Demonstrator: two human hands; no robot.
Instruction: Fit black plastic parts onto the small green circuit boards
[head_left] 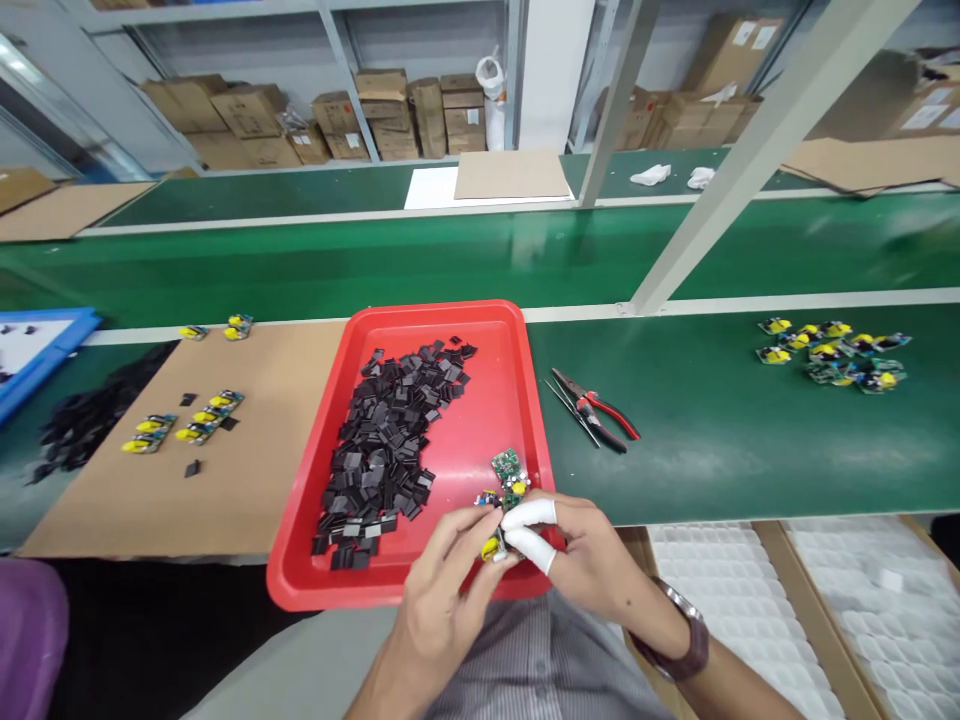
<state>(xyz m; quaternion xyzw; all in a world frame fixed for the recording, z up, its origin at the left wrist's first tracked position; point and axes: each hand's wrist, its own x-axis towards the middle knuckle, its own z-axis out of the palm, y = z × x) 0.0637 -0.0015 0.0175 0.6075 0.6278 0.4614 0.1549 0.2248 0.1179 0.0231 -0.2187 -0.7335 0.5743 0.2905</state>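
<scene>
Both hands meet over the lower right corner of a red tray (480, 400). Between the fingertips of my left hand (442, 585) is a small circuit board (490, 548) with a yellow part on it. My right hand (589, 550), white covers on its thumb and finger, pinches at the same board, and the fingers hide most of it. Just beyond the fingertips, another green circuit board (508, 466) lies in the tray. A large heap of flat black pieces (390, 430) fills the tray's left side.
Pliers (592, 408) and tweezers (571, 410) lie right of the tray. Several circuit boards (832, 350) are grouped farther right. A cardboard sheet (255, 480) at left carries more boards (210, 416). A slanted metal post (750, 170) rises behind the bench.
</scene>
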